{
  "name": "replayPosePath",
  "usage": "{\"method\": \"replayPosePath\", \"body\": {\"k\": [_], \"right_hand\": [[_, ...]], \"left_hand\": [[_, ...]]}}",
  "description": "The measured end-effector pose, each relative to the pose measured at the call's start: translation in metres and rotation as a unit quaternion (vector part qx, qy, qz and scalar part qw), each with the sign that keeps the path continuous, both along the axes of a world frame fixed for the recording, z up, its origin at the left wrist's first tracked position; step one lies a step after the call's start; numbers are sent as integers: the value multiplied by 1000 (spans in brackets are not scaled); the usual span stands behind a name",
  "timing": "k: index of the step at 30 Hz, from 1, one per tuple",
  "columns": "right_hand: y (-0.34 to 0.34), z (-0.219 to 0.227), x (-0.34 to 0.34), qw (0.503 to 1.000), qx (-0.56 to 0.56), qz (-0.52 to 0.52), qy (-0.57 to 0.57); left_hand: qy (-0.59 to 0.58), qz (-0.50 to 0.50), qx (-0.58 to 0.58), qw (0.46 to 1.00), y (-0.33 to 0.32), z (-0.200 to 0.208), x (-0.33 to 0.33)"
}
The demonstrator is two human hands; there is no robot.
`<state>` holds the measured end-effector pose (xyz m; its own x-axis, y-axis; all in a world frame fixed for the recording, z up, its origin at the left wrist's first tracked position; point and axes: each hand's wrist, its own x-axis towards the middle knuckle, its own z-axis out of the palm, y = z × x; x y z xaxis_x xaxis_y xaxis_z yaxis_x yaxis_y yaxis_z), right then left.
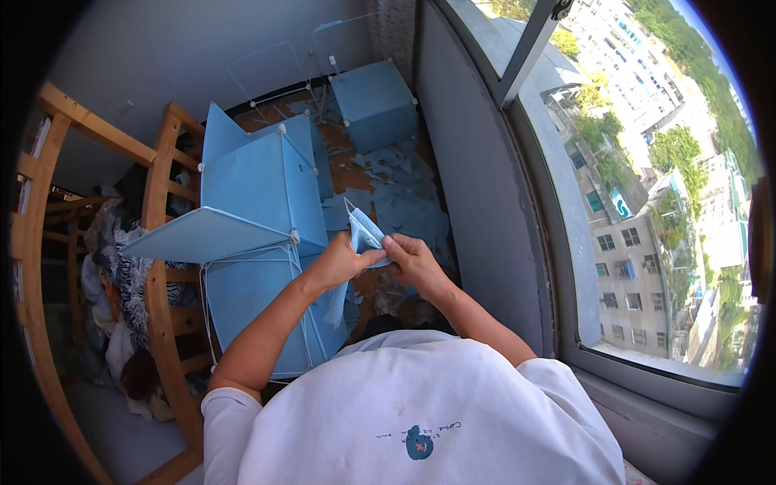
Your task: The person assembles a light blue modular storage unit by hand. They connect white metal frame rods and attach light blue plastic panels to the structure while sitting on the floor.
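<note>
"What do our fingers have?"
"Between them we have a folded light-blue piece [365, 230], its narrow end pointing away from us. Our left hand [339, 260] grips its near left side; our right hand [412, 263] has thumb and forefinger pinched on its near right edge."
"Are our thumbs touching?"
"They come very close; whether they meet, we can't tell. Nor can we tell whether the thin white edge at the far tip is wire."
"What's left of our fingers?"
"Near the left ones stand blue cubes [250, 178], with white connectors [294, 236] at the corners. A blue panel [190, 234] juts out from them, farther left. Beyond its outer end we see a wooden frame [158, 250], with piled cloth [121, 323] behind it."
"And past our fingertips?"
"Pale blue scraps [404, 210] litter the brown floor, and well beyond them we find a blue box [376, 101] near some thin white frames [259, 53]."
"To the right of our fingers?"
"A grey wall [485, 178], then, well apart, a window frame [525, 52], with buildings [638, 259] and trees [679, 149] outside."
</note>
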<state>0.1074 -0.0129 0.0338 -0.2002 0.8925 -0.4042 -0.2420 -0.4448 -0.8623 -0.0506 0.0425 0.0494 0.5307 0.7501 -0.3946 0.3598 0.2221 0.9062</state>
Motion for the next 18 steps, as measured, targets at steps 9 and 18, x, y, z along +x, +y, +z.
{"method": "replayPosePath", "body": {"k": [9,18], "right_hand": [[4,-2,18,997,-24,68,6],[2,4,26,997,-39,45,-43]], "left_hand": [[23,-92,125,988,5,-3,-5],[212,-263,306,890,15,-5,-21]]}}
